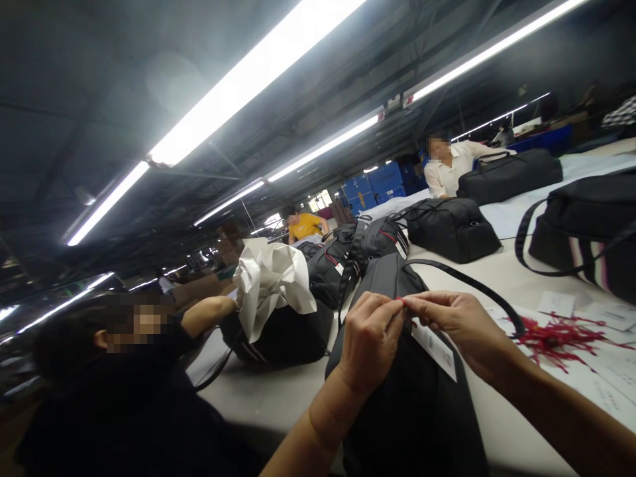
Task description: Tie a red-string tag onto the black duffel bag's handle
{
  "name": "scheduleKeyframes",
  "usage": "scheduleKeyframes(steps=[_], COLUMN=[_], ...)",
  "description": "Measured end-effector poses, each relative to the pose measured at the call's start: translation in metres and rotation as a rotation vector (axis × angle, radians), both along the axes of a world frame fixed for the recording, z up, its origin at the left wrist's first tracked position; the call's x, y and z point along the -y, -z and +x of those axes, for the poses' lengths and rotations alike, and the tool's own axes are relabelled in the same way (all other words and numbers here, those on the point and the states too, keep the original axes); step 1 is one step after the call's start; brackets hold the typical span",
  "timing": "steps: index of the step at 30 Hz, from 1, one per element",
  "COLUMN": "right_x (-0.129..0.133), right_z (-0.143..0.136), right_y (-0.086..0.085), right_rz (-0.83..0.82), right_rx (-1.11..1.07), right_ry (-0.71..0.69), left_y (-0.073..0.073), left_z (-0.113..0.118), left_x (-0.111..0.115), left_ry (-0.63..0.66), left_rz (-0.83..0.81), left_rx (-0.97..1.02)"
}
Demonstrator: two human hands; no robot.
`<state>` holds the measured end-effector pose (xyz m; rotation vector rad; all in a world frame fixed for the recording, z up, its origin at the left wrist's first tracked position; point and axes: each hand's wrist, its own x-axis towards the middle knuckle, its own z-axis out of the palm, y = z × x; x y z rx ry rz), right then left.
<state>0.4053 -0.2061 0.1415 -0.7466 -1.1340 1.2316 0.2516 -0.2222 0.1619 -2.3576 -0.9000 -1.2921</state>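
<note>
Both hands (402,324) pinch red tie w/ tag (434,348), black bag (407,404) below, co-worker's stuffed bag (278,331) left

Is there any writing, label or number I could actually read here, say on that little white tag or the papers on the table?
None can be read.
White tag hanging at the black bag, below the left hand and right hand, which pinch a red string: faint print, too blurred.
White slips on the table by the red strings: too small.
Blue crates: no legible marks.
</note>
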Motion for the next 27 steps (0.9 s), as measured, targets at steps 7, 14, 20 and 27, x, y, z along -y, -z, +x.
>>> scheduleKeyframes(steps=[7,14,20,27], right_x=[0.003,0.003,0.009,-0.001], right_z=[0.002,0.0,-0.004,-0.001], right_y=[-0.002,-0.003,-0.003,0.003], right_rz=[0.057,0.136,0.15,0.144], right_rx=[0.065,0.141,0.136,0.199], right_ry=[-0.019,0.009,0.033,-0.026], left_y=[0.002,0.005,0.004,0.0], left_z=[0.0,0.002,0.003,0.0], left_x=[0.001,-0.002,0.0,-0.006], left_ry=[-0.019,-0.05,-0.075,-0.056], left_rz=[0.018,0.011,-0.04,-0.411], left_rx=[0.054,0.139,0.225,0.435])
